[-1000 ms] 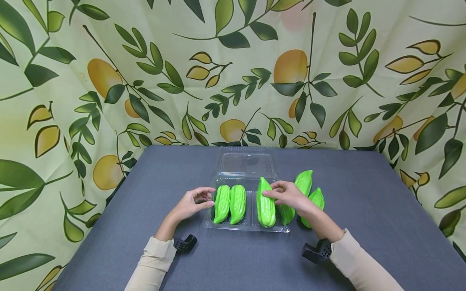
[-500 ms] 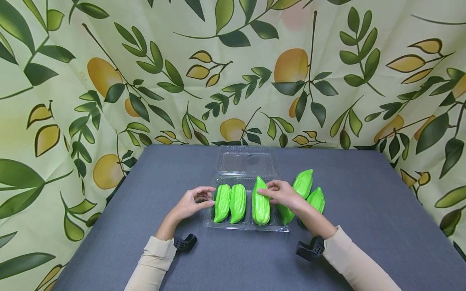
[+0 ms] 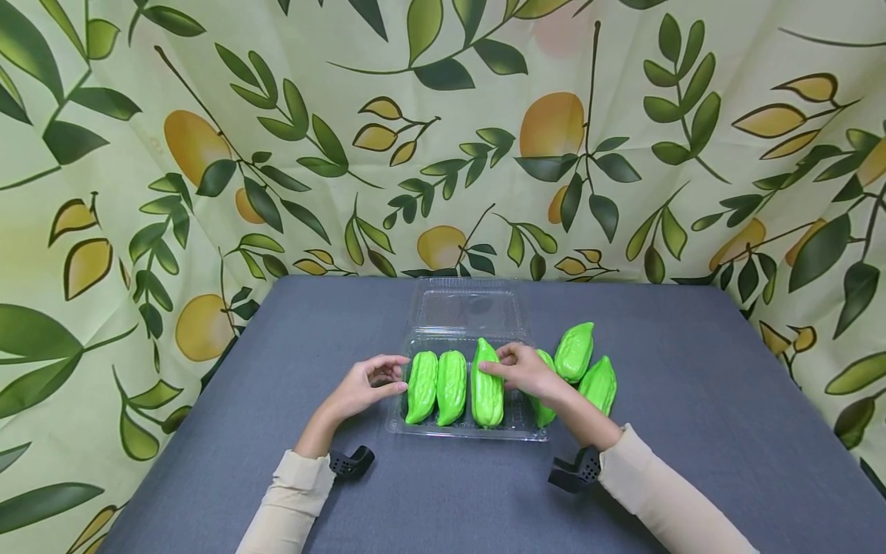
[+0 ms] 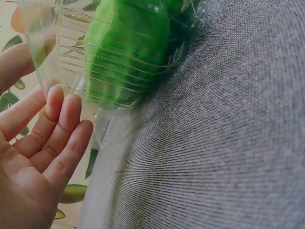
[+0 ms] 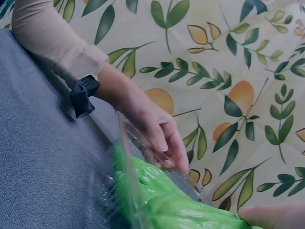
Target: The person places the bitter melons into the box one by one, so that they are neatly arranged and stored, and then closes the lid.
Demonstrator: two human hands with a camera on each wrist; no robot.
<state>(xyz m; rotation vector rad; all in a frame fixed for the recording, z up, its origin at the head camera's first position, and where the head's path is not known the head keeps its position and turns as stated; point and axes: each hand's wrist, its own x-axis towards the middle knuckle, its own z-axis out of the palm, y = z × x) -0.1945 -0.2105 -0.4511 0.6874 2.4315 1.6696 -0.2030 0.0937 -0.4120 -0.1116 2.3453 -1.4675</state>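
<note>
My right hand point(image 3: 522, 373) pinches a bright green bitter melon point(image 3: 487, 396) over the right half of a clear plastic clamshell box point(image 3: 471, 435). Side by side in the left half lie two more bitter melons, the outer one point(image 3: 422, 388) and the inner one point(image 3: 452, 388). My left hand point(image 3: 363, 387) is at the box's left edge; in the left wrist view its loosely bent fingertips touch the clear rim point(image 4: 40, 62). Partly behind my right hand is another bitter melon point(image 3: 544, 412), at the box's right edge; I cannot tell whether it is inside.
Two bitter melons, a rear one point(image 3: 574, 352) and a front one point(image 3: 598, 385), lie on the grey table point(image 3: 443, 500) right of the box. The open lid point(image 3: 471, 308) extends backward. A leaf-and-fruit patterned cloth point(image 3: 443, 154) hangs behind the table.
My right hand has moved left with the bitter melon, bringing it closer to the two in the left half. The left hand has stayed in place.
</note>
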